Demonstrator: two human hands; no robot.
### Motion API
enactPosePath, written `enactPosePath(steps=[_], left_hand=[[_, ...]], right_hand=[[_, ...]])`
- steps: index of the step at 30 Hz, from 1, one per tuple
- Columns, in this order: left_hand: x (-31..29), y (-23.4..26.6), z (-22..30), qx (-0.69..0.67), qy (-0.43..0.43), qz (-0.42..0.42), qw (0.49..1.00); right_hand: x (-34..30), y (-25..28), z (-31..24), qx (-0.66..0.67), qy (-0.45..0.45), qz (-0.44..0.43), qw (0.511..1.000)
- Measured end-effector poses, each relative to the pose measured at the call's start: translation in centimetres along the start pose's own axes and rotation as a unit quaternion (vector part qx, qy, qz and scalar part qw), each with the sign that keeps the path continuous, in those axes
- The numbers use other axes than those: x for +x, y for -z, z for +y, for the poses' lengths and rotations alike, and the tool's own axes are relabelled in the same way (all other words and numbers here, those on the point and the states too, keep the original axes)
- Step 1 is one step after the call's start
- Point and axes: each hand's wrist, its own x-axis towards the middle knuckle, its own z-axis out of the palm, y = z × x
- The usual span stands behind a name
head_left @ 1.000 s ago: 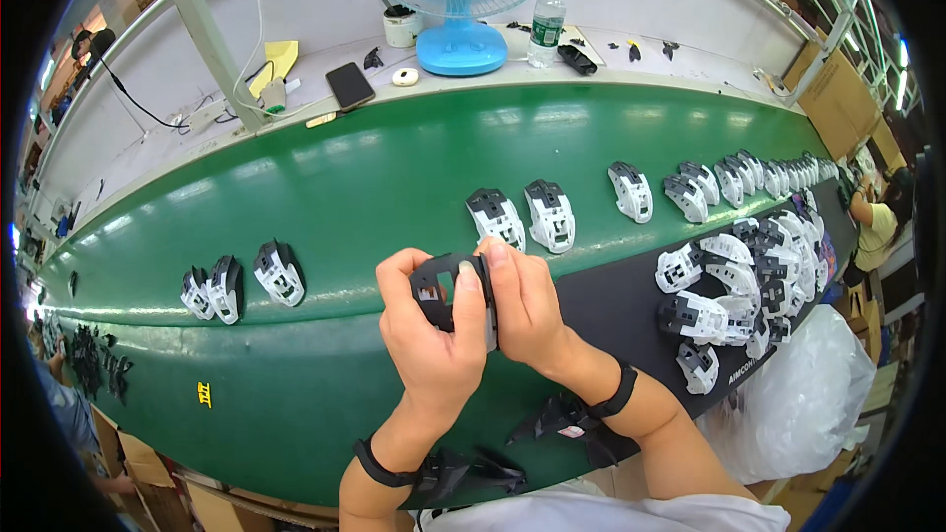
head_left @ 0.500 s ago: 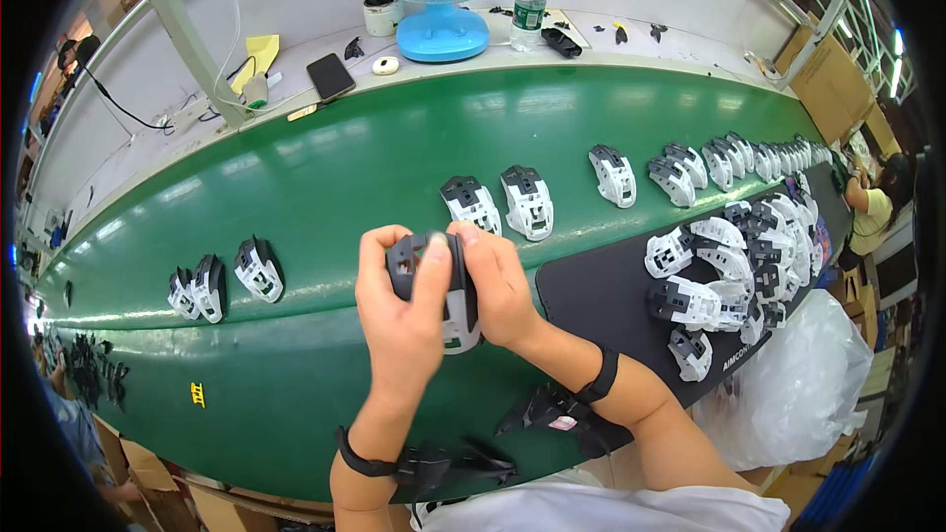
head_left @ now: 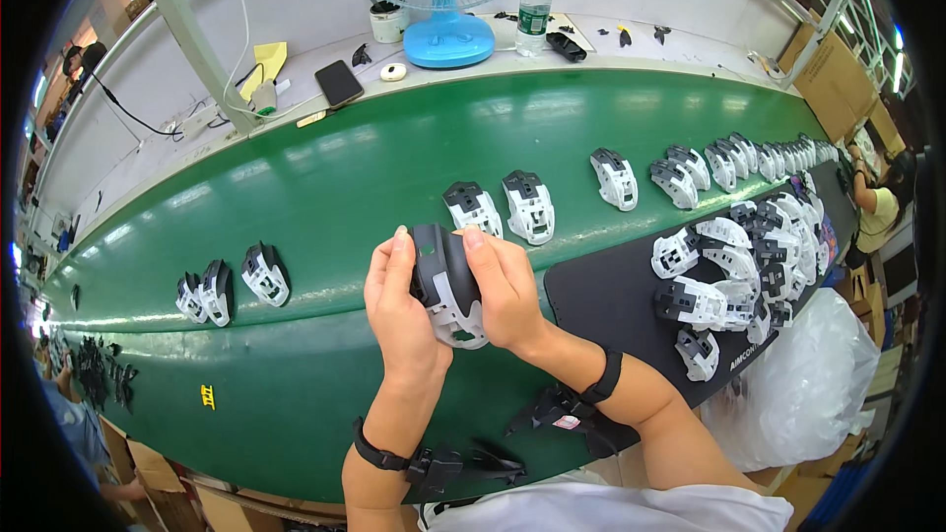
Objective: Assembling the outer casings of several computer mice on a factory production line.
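Note:
Between both hands I hold a black and white computer mouse shell (head_left: 448,286) above the green bench. My left hand (head_left: 402,310) grips its left side, with the thumb up along the edge. My right hand (head_left: 505,291) closes on the right side, its thumb near the dark top end. The fingers beneath the shell are hidden. Just beyond my hands lie two similar shells, a nearer mouse shell (head_left: 473,209) and another mouse shell (head_left: 530,207) beside it. To the left rests a group of three more, one being a black-topped mouse shell (head_left: 265,274).
A black mat (head_left: 601,286) on the right bears a pile of white mouse shells (head_left: 729,276). A clear plastic bag (head_left: 798,384) hangs beside it. A blue fan (head_left: 448,39), bottle (head_left: 533,10) and phone (head_left: 338,84) stand along the back ledge. Yellow part (head_left: 207,396) lies front left.
My left thumb has come off the shell's top to its left side. The shell is turned, showing more of its black and white side. The whole view has shifted slightly.

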Motion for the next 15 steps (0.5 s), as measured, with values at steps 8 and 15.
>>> enactPosePath(steps=[8, 15], left_hand=[[6.3, 5.3, -2.5, 0.196, -0.06, 0.064, 0.977], [11.9, 13.2, -1.7, 0.619, -0.385, 0.168, 0.664]], right_hand=[[1.8, 4.2, 0.5, -0.319, -0.006, -0.121, 0.94], [-5.6, 10.9, -2.3, -0.428, 0.026, -0.426, 0.796]])
